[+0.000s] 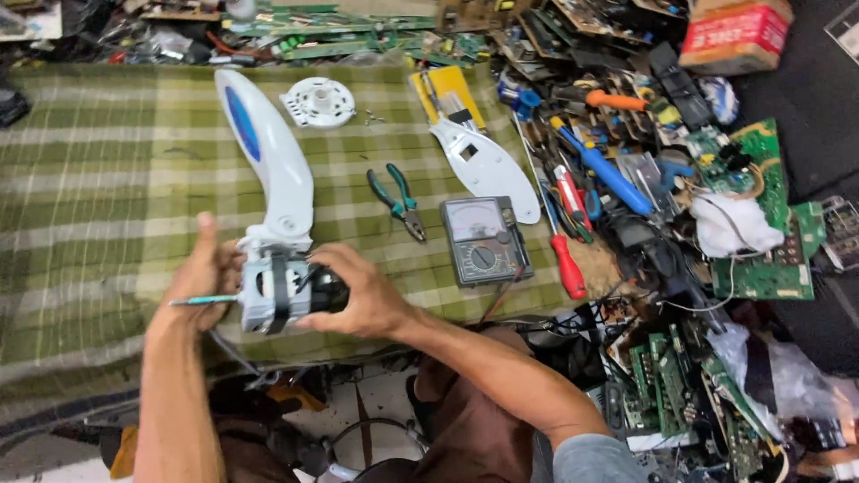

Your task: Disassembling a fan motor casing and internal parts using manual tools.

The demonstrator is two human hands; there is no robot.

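Green checked cloth (pixel 89 179) is covering the bench, and the person is working right at its front edge. Both hands are wrapping around a small motor (pixel 277 291) that's sitting at the base of a long white housing (pixel 268 152). The right hand (pixel 358 300) is gripping the dark end of the motor, fingers closed on it. The left hand (pixel 206 277) is steadying the other side while also pinching a thin screwdriver (pixel 201 300), thumb sticking up. Pliers (pixel 398 201), a multimeter (pixel 483 241) and a white cover (pixel 483 165) are lying off to the right, with 1 round white disc (pixel 319 101) and some tiny screws (pixel 374 116) further back. Risk-wise, the motor is hanging half over the edge, so a slip could be dropping it on the floor, and those loose screws could be rolling off unnoticed.
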